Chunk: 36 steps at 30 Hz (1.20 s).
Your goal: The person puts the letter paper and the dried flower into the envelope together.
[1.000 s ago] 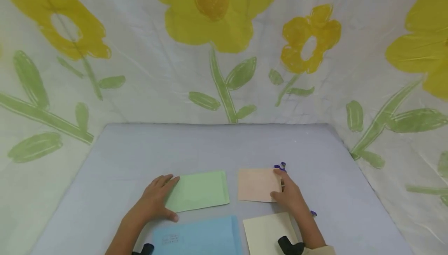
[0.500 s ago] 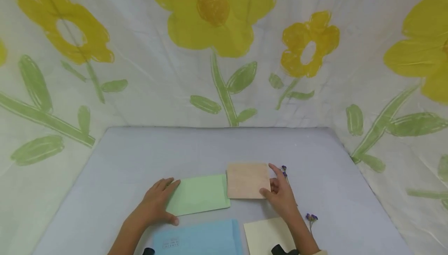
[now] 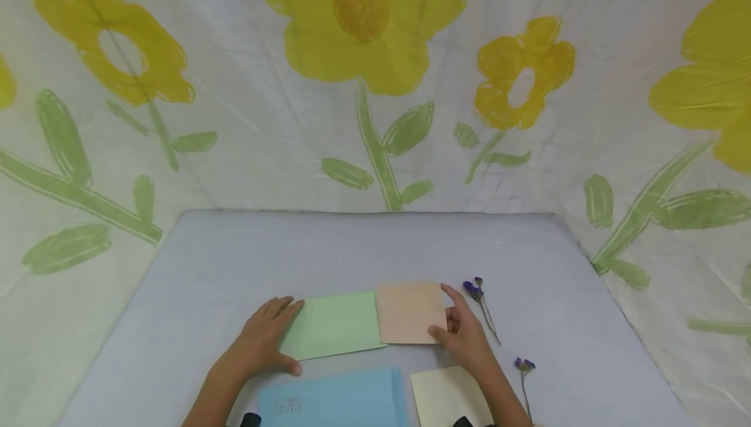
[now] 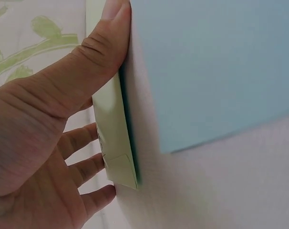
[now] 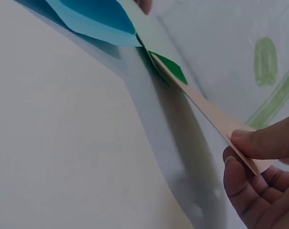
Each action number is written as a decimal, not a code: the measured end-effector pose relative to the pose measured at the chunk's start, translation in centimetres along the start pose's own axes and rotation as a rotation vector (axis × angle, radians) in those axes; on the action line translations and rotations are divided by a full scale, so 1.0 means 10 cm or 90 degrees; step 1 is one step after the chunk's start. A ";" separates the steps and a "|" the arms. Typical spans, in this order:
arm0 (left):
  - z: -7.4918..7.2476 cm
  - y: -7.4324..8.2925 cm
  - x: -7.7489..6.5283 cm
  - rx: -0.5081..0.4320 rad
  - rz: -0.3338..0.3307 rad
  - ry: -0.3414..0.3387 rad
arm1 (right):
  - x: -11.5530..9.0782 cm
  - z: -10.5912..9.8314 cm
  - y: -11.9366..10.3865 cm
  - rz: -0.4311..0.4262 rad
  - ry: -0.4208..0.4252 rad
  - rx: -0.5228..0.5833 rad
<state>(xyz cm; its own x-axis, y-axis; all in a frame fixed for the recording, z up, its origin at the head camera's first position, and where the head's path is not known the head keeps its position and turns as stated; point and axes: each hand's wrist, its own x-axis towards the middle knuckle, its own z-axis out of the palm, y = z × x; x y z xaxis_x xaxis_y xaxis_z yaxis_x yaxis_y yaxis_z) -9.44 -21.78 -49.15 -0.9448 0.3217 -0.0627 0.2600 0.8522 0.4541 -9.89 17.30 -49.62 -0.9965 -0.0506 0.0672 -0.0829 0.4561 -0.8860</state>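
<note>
A pale green envelope (image 3: 334, 326) lies in the middle of the table, its left end held by my left hand (image 3: 261, 338). In the left wrist view the thumb (image 4: 99, 52) lies along the near edge, and fingertips touch the envelope's end. My right hand (image 3: 469, 339) pinches a peach card (image 3: 409, 313) by its right edge, thumb on the near face. The right wrist view shows the card's far end at the envelope's parted mouth (image 5: 173, 67), with the darker green lining showing.
Nearest me lies a blue envelope (image 3: 331, 397) with a small printed block, and a cream paper piece (image 3: 437, 388) beside it. Dried purple flowers on thin stems (image 3: 475, 290) lie right of my right hand, another sprig (image 3: 525, 366) nearer me. A flower-painted curtain (image 3: 246, 120) hangs behind the table.
My right hand has picked up the peach card and carried it left, from apart on the table to the green envelope's right end. The purple flowers now show fully. The left hand stays put.
</note>
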 end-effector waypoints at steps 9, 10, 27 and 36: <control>0.01 0.00 0.02 0.006 0.002 0.000 | 0.00 -0.01 0.02 -0.019 -0.033 -0.028; 0.01 0.00 0.02 0.007 0.004 0.001 | 0.01 -0.01 0.02 -0.022 -0.035 -0.034; 0.01 0.02 0.00 -0.010 -0.015 -0.005 | 0.09 0.04 -0.02 -0.011 -0.056 -0.067; -0.01 0.04 0.00 -0.010 -0.011 -0.001 | 0.11 0.01 -0.06 0.016 -0.010 -0.022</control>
<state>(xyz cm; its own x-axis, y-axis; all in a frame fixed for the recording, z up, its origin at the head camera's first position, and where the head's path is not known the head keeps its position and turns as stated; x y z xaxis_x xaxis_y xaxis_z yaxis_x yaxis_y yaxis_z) -9.33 -21.52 -48.91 -0.9488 0.3078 -0.0714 0.2409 0.8508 0.4670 -10.93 16.84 -49.07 -0.9979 -0.0527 0.0374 -0.0583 0.4873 -0.8713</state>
